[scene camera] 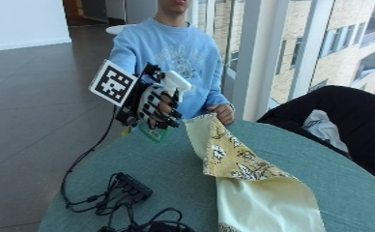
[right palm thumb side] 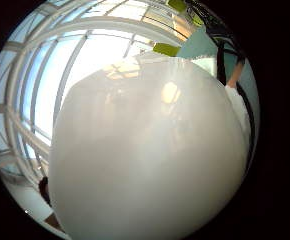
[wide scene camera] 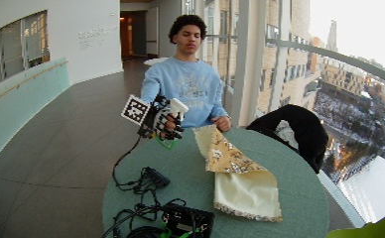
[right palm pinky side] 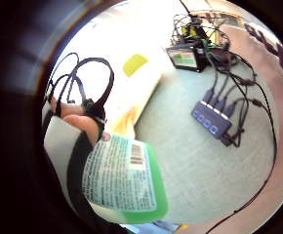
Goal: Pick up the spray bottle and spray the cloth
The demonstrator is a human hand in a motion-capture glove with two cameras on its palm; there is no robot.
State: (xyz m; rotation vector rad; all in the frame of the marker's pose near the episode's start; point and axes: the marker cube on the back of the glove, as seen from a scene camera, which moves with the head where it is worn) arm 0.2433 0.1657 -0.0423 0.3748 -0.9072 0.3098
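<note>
Round green table (scene camera: 342, 193) beside tall windows is where we find the scene. Our gloved right hand (scene camera: 156, 107) is lifted above the table's near edge, fingers curled round the spray bottle (scene camera: 164, 102), which it holds upright in the air with the white trigger head at the top, pointing toward the cloth. From the little-finger palm view we see the bottle's green lower body and printed label (right palm pinky side: 123, 176) hanging over the tabletop, clear of it. In the thumb-side palm view a white rounded surface fills most of the frame; we cannot tell which part of the bottle it is. Just beside the bottle, the cloth (scene camera: 239, 164), yellow with a floral print and a pale lining, has one end raised by the person's bare left hand (scene camera: 224, 114), while the rest lies spread on the table. Well apart from the cloth, near the table's edge, we note a black hub (scene camera: 131, 184) with cables.
</note>
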